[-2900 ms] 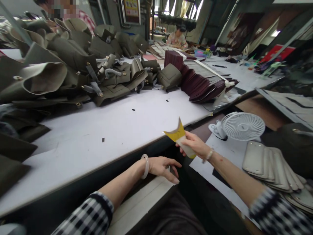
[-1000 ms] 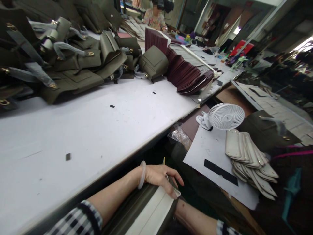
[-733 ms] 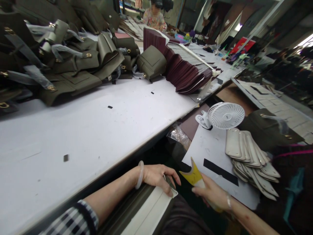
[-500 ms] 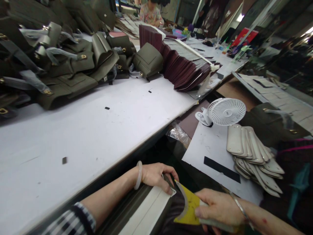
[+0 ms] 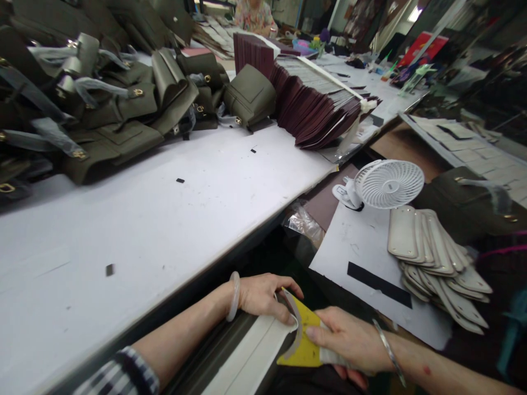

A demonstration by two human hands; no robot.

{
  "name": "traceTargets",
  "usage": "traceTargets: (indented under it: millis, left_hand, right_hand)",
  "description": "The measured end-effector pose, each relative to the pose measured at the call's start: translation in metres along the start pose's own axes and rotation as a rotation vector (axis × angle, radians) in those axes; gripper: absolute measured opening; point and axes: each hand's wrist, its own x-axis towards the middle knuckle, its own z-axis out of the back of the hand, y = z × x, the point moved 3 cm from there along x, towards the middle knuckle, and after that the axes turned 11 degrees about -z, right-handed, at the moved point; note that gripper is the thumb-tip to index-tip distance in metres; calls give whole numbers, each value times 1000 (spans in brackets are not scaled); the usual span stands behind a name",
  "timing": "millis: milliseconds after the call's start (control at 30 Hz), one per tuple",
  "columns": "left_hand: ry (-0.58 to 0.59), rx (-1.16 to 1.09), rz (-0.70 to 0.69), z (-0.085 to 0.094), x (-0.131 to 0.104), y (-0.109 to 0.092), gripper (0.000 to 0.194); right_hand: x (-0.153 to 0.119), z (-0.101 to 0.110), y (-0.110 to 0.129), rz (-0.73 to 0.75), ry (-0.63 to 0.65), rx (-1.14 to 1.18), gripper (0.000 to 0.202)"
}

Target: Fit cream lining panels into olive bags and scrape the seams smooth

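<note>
At the bottom centre, my left hand [image 5: 265,296] is closed round the end of a dark olive bag piece with a pale strip [image 5: 247,356] along it. My right hand [image 5: 349,337] grips a yellow tool [image 5: 302,334] by its pale wrapped handle. The tool's curved, greyish edge faces left and lies against the end of the bag piece, close to my left fingertips. My right fingers wrap under the handle and are partly hidden.
Olive bags [image 5: 119,104] pile up on the white table [image 5: 164,230], beside a row of maroon pieces [image 5: 313,109]. A white fan [image 5: 389,184] and stacked cream pieces [image 5: 436,258] stand right. A person [image 5: 255,16] sits at the back.
My right hand has moved left with the yellow tool, bringing its edge up to the end of the bag piece. My left hand has barely moved.
</note>
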Motion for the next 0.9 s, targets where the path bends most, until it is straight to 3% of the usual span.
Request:
traceTargets:
  millis: [400,733,900]
  left_hand:
    - [-1,-10,-19,2,-2,8,80]
    - [-22,-268,-45,-3,0,24,107]
    - [-81,-218,-123,-1,0,22,115]
  right_hand:
    - [4,-16,8,-49,27,56,43]
    - [12,-37,9,-51,-159,114,65]
    - [24,-49,14,13,-137,168,67]
